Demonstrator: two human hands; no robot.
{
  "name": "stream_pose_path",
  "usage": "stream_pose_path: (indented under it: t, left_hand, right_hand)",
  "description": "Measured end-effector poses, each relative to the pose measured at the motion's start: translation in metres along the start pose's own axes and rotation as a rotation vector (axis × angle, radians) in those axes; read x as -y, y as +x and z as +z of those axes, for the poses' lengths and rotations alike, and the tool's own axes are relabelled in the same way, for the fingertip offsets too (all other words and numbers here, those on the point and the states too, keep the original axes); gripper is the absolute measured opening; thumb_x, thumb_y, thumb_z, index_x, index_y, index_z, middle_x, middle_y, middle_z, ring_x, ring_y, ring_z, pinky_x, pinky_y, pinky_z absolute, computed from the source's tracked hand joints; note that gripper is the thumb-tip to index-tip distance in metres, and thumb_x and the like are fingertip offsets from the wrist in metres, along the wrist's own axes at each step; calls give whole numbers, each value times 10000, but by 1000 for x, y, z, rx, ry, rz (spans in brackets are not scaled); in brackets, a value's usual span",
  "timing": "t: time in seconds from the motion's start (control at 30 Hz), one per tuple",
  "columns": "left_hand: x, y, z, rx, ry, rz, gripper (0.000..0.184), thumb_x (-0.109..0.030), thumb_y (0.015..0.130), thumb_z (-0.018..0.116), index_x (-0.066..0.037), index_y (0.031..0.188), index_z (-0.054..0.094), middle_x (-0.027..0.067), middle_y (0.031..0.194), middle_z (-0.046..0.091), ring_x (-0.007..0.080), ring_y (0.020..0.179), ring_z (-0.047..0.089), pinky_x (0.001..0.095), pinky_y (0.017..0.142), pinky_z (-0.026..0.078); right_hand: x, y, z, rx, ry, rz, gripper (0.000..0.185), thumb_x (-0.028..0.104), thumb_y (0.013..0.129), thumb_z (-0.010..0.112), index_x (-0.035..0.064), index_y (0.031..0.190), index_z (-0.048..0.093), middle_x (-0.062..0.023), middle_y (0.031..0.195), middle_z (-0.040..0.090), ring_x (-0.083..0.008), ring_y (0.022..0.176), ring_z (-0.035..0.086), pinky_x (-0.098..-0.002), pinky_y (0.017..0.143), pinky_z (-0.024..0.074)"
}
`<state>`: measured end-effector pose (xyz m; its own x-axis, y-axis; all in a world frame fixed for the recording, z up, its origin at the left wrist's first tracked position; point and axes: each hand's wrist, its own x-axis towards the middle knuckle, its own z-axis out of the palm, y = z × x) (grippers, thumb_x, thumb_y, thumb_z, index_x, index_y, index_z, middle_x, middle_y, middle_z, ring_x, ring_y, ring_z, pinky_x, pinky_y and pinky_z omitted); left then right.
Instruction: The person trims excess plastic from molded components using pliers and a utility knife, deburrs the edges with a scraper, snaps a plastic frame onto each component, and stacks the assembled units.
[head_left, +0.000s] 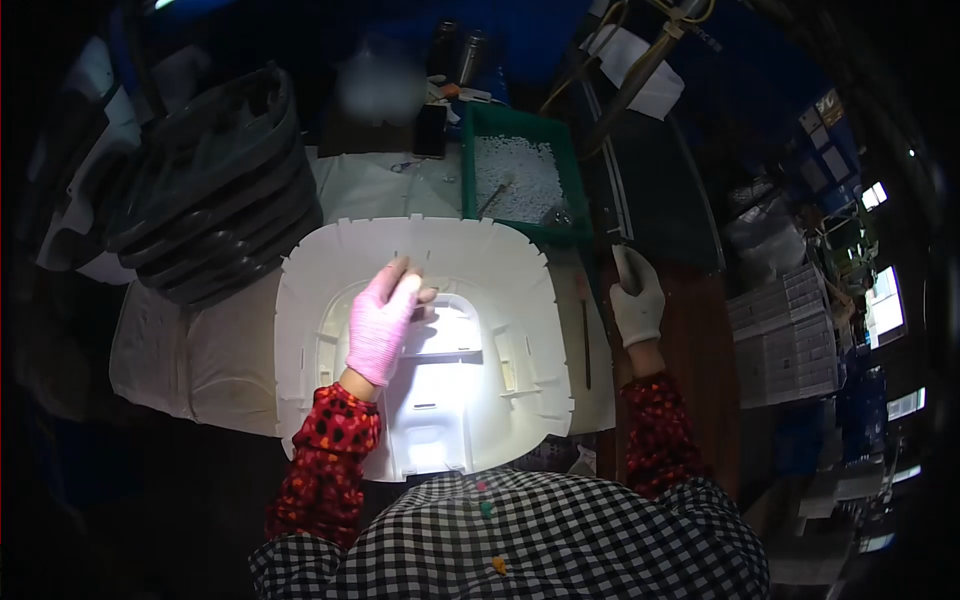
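In front of me lies a large white plastic shell (300, 290) with a notched rim, its hollow side up and brightly lit in the middle. My left hand (385, 315), in a pink glove, is over its upper middle part. Its fingertips are bent together in a pinch, and anything between them is too small to tell. Off the shell's right side is my right hand (638, 305), in a white glove. Its fingers curl about a dark patch that I cannot make out.
A green tray (575, 190) of small white pieces stands behind the shell. Dark grey plastic parts (220, 180) are stacked at the left. A phone (430, 132) and a metal bottle (470, 58) lie farther back. Stacked pale pieces (785, 335) are at the right.
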<state>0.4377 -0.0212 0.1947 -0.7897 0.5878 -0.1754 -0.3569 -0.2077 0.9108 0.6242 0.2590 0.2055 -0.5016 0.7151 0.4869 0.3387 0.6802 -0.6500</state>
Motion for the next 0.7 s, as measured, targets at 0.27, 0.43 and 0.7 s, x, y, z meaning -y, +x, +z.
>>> stream_pose_path:
  t: [0.27,0.43,0.7]
  left_hand:
    - [-14,117,-8,-219,282,-273,721,-209,858,653,28,1407,252,272,1409,334,428,1308,352,539,1028,401]
    - [-36,151,-33,-77,572,-93,330,-83,854,592,83,1125,502,224,1107,595,327,982,625,375,846,542]
    - [-140,-75,86,159,189,229,369,-163,857,588,50,1157,553,111,1024,646,190,915,643,288,789,519]
  right_hand:
    - [-163,-123,-1,22,-646,411,464,288,763,654,172,1207,584,-117,1210,539,-332,1158,504,-502,965,384]
    - [-137,-117,44,268,-402,122,299,300,802,617,162,1063,659,-118,1132,581,-348,1060,553,-463,894,428]
    - [-72,-42,110,532,-291,414,335,362,864,580,81,1024,664,-171,1097,623,-363,1019,614,-455,859,496]
